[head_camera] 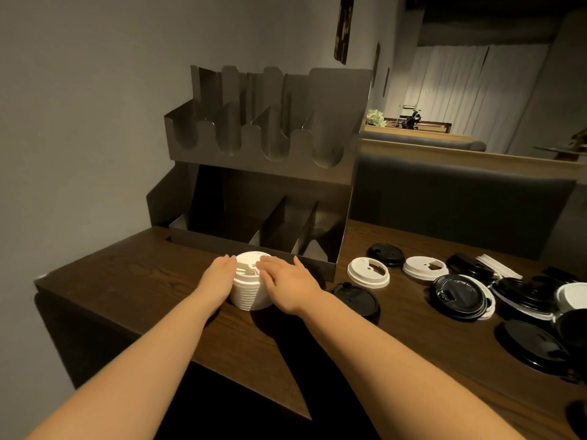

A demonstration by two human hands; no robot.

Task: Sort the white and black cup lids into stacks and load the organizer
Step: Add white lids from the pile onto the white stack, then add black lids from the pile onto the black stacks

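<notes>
Bracing the tall stack of white ribbed plastic cup lids from both sides, you have your left hand flat against its left wall and your right hand laid over its top and right edge, fingers fairly straight, probably to square it up. It stands just in front of the grey metal organizer, whose lower bins look unfilled. Right of the stack, loose black lids and white lids lie unsorted on the dark wooden counter.
</notes>
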